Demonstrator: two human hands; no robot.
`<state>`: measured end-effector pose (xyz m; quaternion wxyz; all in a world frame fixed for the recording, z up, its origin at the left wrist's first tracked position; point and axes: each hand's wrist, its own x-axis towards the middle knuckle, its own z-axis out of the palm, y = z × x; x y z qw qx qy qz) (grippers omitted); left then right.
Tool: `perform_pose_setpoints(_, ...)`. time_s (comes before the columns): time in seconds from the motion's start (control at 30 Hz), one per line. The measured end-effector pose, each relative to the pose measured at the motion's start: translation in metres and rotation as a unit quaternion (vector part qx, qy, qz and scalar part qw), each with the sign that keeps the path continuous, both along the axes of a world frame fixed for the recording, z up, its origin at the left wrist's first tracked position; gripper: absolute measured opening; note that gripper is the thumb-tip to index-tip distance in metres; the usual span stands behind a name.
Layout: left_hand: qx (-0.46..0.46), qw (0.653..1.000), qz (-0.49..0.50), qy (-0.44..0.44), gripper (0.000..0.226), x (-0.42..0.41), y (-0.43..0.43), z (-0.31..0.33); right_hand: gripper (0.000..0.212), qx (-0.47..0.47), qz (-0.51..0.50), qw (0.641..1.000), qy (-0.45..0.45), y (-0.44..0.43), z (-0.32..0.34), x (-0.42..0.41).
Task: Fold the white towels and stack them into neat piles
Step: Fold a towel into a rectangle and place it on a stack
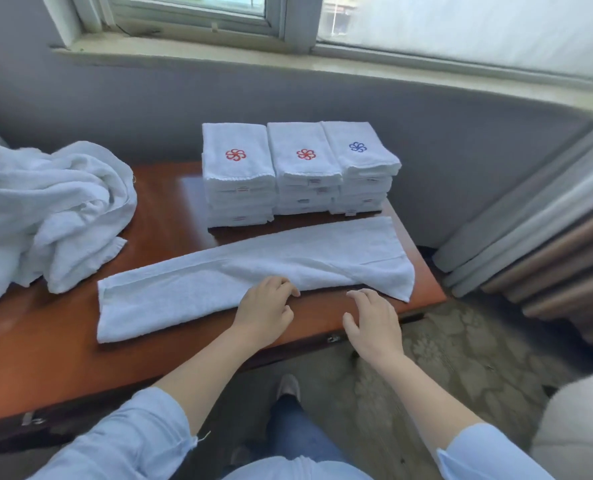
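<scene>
A long folded towel (pixel 191 299) lay across the wooden table (pixel 45 348), running from 8 o'clock to 2 o'clock. The left hand (pixel 263 311) rested on its near edge at mid-length with bent fingers, their tips on the cloth; whether it pinched the fold could not be told. The right hand (pixel 373 322) was over the table's edge, fingers spread and loose, holding nothing, with the towel's right end just beyond at 12 o'clock. Three folded stacks (pixel 305 168) stood at 12 o'clock from the left hand, and an unfolded heap (pixel 45 209) lay at 10 o'clock.
</scene>
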<state>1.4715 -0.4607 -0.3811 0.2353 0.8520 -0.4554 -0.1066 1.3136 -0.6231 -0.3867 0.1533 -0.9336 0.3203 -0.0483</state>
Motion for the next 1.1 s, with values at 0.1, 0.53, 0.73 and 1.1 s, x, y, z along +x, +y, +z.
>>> perform_pose_setpoints(0.1, 0.006, 0.999, -0.031, -0.007, 0.034, -0.012, -0.023, 0.002, 0.043, 0.002, -0.027, 1.000, 0.006, -0.016, 0.004, -0.021)
perform_pose_setpoints(0.53, 0.050, 0.995, -0.077, -0.035, 0.043, -0.033, -0.140, -0.017, 0.045, 0.066, -0.022, 0.996, 0.049, -0.131, -0.012, -0.047)
perform_pose_setpoints(0.73, 0.130, 0.988, -0.056, -0.061, 0.054, -0.045, -0.193, -0.040, 0.044, 0.078, 0.146, 0.980, 0.115, -0.199, -0.034, -0.041)
perform_pose_setpoints(1.1, 0.178, 0.982, 0.056, -0.028, 0.044, -0.050, -0.232, -0.055, 0.025, -0.020, 0.366, 0.918, 0.153, -0.248, -0.058, -0.001)
